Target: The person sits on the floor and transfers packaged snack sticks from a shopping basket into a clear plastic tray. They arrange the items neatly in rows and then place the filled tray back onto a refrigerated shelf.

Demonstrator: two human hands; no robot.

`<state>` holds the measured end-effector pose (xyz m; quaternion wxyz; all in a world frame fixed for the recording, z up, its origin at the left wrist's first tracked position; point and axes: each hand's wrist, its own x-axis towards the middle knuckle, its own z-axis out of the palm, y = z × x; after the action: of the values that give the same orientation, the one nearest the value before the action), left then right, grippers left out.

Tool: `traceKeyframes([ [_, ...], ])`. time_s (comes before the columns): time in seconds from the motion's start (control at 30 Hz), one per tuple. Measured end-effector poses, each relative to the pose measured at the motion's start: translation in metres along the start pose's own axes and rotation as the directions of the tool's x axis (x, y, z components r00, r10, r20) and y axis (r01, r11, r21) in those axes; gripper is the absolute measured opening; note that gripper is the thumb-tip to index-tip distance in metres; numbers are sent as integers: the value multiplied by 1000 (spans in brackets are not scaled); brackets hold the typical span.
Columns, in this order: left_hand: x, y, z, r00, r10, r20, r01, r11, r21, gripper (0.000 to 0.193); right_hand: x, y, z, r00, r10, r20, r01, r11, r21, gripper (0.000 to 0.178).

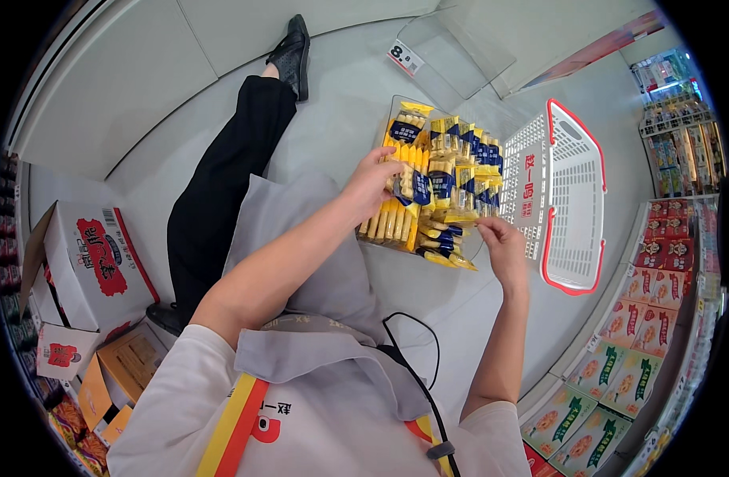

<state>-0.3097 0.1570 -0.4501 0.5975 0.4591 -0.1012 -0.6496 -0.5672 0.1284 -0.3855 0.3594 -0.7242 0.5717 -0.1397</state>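
Rows of yellow-and-navy snack packs (pixel 457 151) fill a transparent plastic tray (pixel 394 107) on the floor in front of me. My left hand (pixel 370 187) reaches over the tray's left side, its fingers closed on a snack pack (pixel 416 187) with pale sticks showing through the wrapper. Under that pack, more yellow sticks lie side by side. At the tray's right near corner, my right hand (pixel 503 245) pinches the end of another snack pack (pixel 458 216) between thumb and fingertips. Below it, a few packs (pixel 444 245) lie tilted along the near edge.
A white shopping basket (pixel 575 199) with red handles lies tipped beside the tray. Behind stands another transparent bin (pixel 452 56) with a price tag. Opened cardboard boxes (pixel 102 262) sit at left. Boxed goods (pixel 619 374) line the right shelf. My outstretched leg (pixel 233 159) bounds the left.
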Motion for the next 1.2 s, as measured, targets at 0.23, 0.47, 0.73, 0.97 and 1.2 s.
traceKeyframes([
  [0.23,5,19,-13,737,521,431,-605,223,764,56,0,17,42,952,-250,175,299,881,-367,29],
  [0.47,-12,23,-8,522,584,622,-688,-143,712,32,12,7,66,877,-278,391,479,461,-747,18],
  [0.73,-47,8,12,546,514,662,-810,121,574,18,1,4,37,903,-324,283,430,655,-621,26],
  [0.97,-70,-25,25,778,320,540,-613,574,543,33,-23,-25,1,999,18,-44,-4,958,285,32],
  [1.2,-85,-34,41,845,162,509,-385,846,370,78,-36,-45,48,994,91,-66,-10,653,757,32],
])
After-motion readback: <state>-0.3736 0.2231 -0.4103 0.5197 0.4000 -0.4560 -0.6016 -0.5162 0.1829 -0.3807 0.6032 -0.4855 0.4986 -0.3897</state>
